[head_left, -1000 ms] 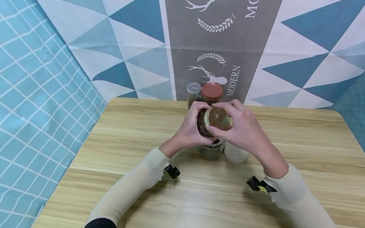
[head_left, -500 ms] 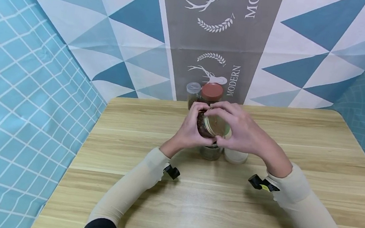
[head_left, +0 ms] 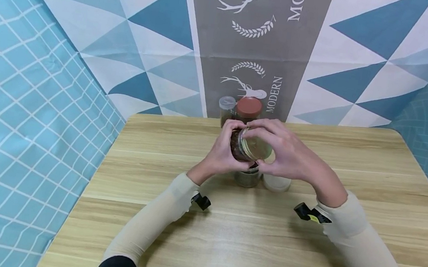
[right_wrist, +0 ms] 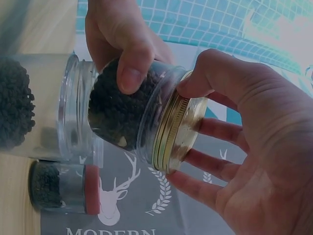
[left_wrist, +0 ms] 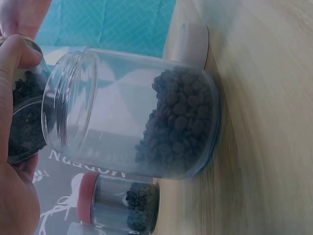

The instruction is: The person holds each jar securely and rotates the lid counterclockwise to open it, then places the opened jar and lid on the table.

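Observation:
My left hand grips a glass jar of dark pieces, thumb on one side and fingers on the other. The jar is tilted, with its gold screw lid on. The thumb and fingertips of my right hand hold the lid's rim, the palm standing off its top. Just below the held jar stands a wide, lidless glass jar, partly filled with dark round drops. In the head view, the hands hide most of that lower jar.
A whitish lid lies on the wooden table, right of the lidless jar. Behind the hands stand a jar with a red lid and a smaller clear-lidded jar, close to the patterned wall covering.
My right hand has shifted its hold around the gold lid, its thumb lower and its wrist slightly further right. My left hand and the jar have hardly moved.

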Available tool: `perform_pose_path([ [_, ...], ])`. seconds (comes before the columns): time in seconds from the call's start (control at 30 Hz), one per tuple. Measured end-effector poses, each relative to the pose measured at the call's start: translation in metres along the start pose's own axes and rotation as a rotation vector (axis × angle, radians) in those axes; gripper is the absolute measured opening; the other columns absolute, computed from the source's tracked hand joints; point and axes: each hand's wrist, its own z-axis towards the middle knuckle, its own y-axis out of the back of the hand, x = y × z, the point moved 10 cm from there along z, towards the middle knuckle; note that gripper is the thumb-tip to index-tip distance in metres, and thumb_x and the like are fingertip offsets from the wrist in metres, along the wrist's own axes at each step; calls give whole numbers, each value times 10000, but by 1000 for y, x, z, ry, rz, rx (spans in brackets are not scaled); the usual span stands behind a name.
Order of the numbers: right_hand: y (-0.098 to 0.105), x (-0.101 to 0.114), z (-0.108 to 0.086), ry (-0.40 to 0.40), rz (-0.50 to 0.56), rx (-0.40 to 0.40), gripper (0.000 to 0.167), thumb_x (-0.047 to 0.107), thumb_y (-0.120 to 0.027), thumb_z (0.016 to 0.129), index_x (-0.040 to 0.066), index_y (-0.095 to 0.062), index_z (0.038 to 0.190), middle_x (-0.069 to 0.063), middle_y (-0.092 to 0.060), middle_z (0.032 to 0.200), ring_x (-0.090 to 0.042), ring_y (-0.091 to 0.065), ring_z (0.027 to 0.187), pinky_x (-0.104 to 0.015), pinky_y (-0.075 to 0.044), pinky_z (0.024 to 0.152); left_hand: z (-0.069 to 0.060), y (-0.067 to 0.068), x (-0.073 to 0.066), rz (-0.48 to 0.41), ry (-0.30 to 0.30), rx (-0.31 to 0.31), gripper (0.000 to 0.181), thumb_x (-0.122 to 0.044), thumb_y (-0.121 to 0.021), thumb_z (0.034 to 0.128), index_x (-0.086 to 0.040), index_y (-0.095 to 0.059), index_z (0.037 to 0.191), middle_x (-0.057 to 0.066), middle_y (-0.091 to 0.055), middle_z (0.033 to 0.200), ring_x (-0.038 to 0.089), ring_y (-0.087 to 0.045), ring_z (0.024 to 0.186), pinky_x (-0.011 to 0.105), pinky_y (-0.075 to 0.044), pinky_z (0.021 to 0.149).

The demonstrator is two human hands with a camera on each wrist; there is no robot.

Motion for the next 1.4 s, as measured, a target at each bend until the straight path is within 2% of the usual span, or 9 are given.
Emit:
perform_pose_path([
  [0.27,2,2,-1,20,-22,-9,615,20,-848,778,81,-732,1379,-214,-661,1510,-434,-602,1410,-657,-538,1148,0,4,3,1,8,-16,961,-96,-1006,664,72,-471,1444,289,-518,1455,416,-538,1370,464,-504,1230],
  [0.7,18,-10,-12,-40,-21,-38,659,-42,-865,753,83,-732,1386,-225,-660,1513,-436,-622,1377,-628,-579,1075,-1,5,2,20,19,-24,961,-130,-980,661,80,-477,1453,278,-536,1448,415,-536,1374,448,-490,1242],
  [0.93,24,-14,-20,-70,-26,-40,662,-55,-857,752,98,-738,1385,-200,-665,1522,-428,-616,1392,-636,-554,1089,-1,5,2,28,26,-24,969,-133,-981,653,74,-483,1458,276,-540,1451,414,-541,1378,456,-484,1265],
  [1.17,36,-21,-31,-155,-20,-66,672,-42,-832,752,126,-738,1396,-183,-649,1551,-438,-585,1448,-662,-533,1122,-2,4,2,28,26,-22,975,-134,-988,650,76,-487,1459,279,-541,1453,420,-537,1385,528,-489,1274],
  [1.4,46,-29,-41,-188,-62,-92,668,-23,-819,747,139,-740,1390,-184,-662,1519,-445,-607,1416,-668,-542,1095,-2,4,4,24,28,-21,972,-122,-984,651,79,-480,1458,289,-536,1453,435,-532,1389,607,-485,1270],
])
